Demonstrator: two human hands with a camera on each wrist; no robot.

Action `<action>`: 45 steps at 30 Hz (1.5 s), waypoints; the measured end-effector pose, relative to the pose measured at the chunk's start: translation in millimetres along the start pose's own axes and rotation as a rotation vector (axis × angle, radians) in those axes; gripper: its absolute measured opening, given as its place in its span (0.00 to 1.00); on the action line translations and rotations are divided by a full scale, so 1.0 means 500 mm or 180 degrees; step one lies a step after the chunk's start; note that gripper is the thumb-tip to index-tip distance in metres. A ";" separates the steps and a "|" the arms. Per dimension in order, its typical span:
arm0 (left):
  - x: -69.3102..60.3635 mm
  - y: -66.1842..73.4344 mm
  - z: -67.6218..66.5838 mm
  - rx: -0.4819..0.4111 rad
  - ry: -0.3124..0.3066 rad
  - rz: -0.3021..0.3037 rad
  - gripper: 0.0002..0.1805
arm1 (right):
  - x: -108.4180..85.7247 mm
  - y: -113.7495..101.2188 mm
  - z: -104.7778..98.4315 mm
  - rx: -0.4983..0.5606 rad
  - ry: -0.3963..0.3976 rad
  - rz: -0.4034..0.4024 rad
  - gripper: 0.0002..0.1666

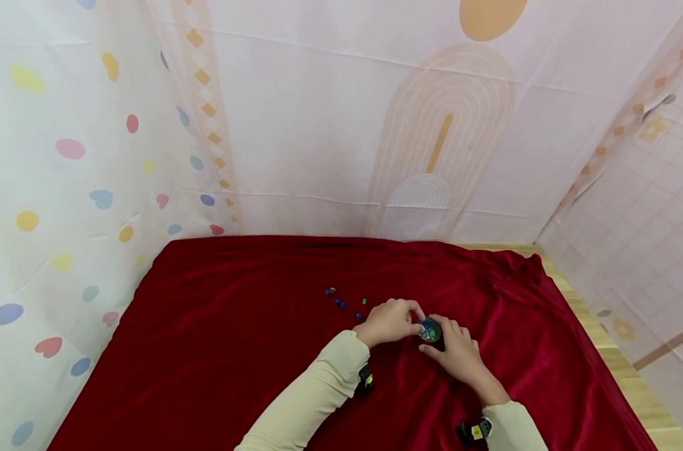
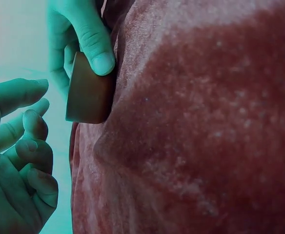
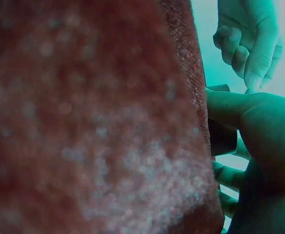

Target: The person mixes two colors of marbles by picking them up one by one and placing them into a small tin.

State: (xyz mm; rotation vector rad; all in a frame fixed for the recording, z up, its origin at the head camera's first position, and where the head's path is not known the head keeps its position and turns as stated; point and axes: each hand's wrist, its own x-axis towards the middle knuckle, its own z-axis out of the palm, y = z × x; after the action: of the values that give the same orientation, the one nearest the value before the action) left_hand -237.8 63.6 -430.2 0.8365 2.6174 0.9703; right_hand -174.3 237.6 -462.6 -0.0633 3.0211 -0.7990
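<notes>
A small round bowl, filled with tiny blue and green pieces, stands on the red cloth. My right hand holds it from the right, thumb on the near side and fingers round the far side. In the left wrist view, the right thumb lies against the bowl's plain wall. Over the bowl's left rim, my left hand has thumb and index finger a little apart, the other fingers loosely curled. No object shows between its fingertips.
Left of the hands, several small dark blue beads and a greenish one lie scattered. Wrinkled red cloth covers the table, its bare wooden edge showing on the right. Patterned curtains hang behind and at both sides.
</notes>
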 end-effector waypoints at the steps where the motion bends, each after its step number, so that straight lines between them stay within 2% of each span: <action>1: -0.001 -0.001 0.000 0.0005 0.0010 -0.0004 0.11 | 0.000 -0.001 0.000 0.0009 -0.0001 -0.0001 0.38; 12: -0.015 -0.026 -0.022 -0.0053 0.0090 -0.0065 0.10 | -0.005 -0.005 0.001 0.0011 0.0084 -0.0040 0.38; 20: -0.028 -0.049 -0.041 -0.0084 0.0174 -0.0136 0.09 | -0.004 -0.003 -0.001 0.0023 0.0052 -0.0023 0.38; 28: -0.051 -0.072 -0.073 -0.0139 0.0220 -0.0150 0.10 | -0.006 -0.002 -0.003 0.0061 0.0013 -0.0015 0.38; 37: -0.081 -0.112 -0.103 -0.0112 0.0247 -0.0249 0.11 | -0.006 -0.001 0.000 0.0085 0.0032 -0.0024 0.39; 45: -0.100 -0.141 -0.120 -0.0135 0.0321 -0.0317 0.10 | -0.005 -0.003 -0.001 0.0081 0.0036 -0.0007 0.38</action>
State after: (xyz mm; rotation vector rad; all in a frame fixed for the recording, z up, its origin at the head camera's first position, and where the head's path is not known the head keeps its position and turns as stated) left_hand -251.3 -40.7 -430.4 0.6567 2.6835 1.0626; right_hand -171.7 236.9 -461.4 -0.0622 3.0212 -0.8406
